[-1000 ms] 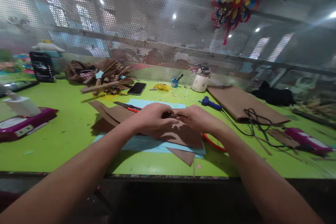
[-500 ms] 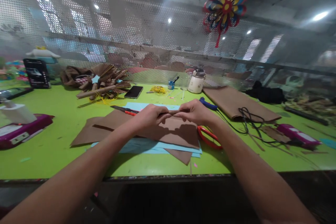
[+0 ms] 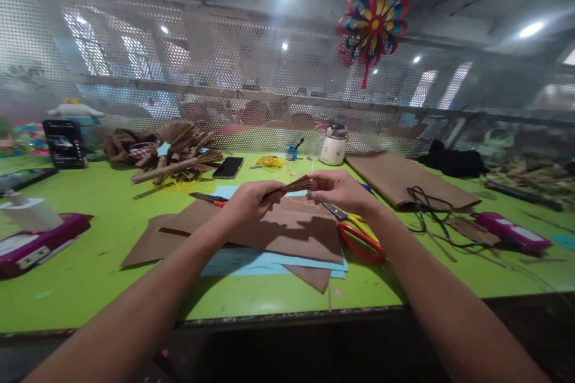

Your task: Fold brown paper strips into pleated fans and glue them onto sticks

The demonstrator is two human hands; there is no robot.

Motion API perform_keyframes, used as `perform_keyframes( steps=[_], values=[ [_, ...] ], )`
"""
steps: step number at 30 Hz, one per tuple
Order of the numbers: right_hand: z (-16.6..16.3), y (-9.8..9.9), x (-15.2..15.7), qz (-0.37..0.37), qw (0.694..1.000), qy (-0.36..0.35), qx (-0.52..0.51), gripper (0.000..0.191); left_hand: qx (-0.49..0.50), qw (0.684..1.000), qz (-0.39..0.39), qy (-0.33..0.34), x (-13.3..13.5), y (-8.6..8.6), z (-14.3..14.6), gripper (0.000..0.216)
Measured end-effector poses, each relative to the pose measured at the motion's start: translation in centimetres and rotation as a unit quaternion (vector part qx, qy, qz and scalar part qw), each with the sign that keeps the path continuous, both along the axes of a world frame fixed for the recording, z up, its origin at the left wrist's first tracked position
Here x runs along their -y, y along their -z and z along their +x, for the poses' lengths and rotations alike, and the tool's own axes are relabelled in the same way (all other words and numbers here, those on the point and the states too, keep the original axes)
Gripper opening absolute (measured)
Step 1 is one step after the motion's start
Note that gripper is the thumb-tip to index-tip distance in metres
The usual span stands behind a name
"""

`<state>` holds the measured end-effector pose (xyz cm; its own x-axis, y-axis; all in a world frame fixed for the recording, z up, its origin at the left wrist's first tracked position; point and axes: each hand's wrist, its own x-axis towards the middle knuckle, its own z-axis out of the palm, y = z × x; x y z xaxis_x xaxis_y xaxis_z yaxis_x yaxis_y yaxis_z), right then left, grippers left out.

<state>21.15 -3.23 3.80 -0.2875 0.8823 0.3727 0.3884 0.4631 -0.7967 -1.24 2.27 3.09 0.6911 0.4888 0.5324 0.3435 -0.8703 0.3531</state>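
Observation:
A narrow strip of pleated brown paper (image 3: 296, 184) is held up between my hands above the table. My left hand (image 3: 254, 200) is closed around its left end. The fingers of my right hand (image 3: 339, 188) pinch its right end, where the stacked folds show at the edge. Below lie brown paper sheets (image 3: 287, 233) on top of light blue paper (image 3: 251, 263). Scissors with red and yellow handles (image 3: 362, 240) rest beside my right wrist. Another pair of red-handled scissors (image 3: 209, 198) lies near my left hand, partly hidden by it.
At the back left are rolled brown paper pieces (image 3: 175, 155) and a phone (image 3: 228, 167). A white bottle (image 3: 333, 146) and blue jar (image 3: 291, 152) stand at the back. Folded brown paper (image 3: 395, 176), a black cable (image 3: 422, 209) and purple power strips (image 3: 514, 232) lie around.
The pleated paper has turned, so its folded edges now show between my hands. My right hand has shifted slightly, and more of the scissors beside it is visible. The camera view has tilted up a little.

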Motion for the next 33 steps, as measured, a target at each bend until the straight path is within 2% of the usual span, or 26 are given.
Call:
perform_keyframes(
  steps=[3,6,9,12,16,20,23,29,33],
  values=[
    [0.2,0.3,-0.4,-0.039,0.999,-0.024,-0.007,0.06,0.063,0.998,0.002,0.01,0.2,-0.1,0.0,0.024],
    [0.2,0.2,-0.3,-0.052,0.998,-0.033,0.005,0.06,0.071,0.997,-0.015,0.016,0.3,-0.1,0.1,0.025],
    [0.1,-0.2,0.1,-0.014,0.999,-0.029,0.023,0.061,0.065,0.998,-0.02,0.017,0.1,0.0,0.2,0.025],
    [-0.1,-0.7,0.7,0.017,0.999,-0.016,0.04,0.063,0.077,0.997,-0.005,0.029,-0.1,0.3,0.2,0.026],
    [-0.6,-0.9,1.0,0.011,0.999,-0.023,0.027,0.064,0.056,0.998,0.032,0.013,-0.3,0.6,0.2,0.028],
    [-1.3,-0.5,0.7,-0.007,1.0,-0.017,-0.024,0.056,0.023,0.997,0.073,-0.006,-0.5,0.9,0.3,0.032],
    [-1.6,0.0,0.3,0.006,0.999,-0.001,-0.052,0.046,0.013,0.997,0.077,-0.008,-0.4,1.0,0.4,0.034],
    [-1.6,0.4,-0.1,0.033,0.998,0.034,-0.045,0.035,-0.002,0.999,-0.018,0.039,0.9,0.9,0.9,0.044],
    [-1.5,0.6,-0.3,0.03,0.998,0.029,-0.049,0.03,-0.028,0.998,-0.057,0.027,1.9,0.8,1.1,0.043]
  ],
)
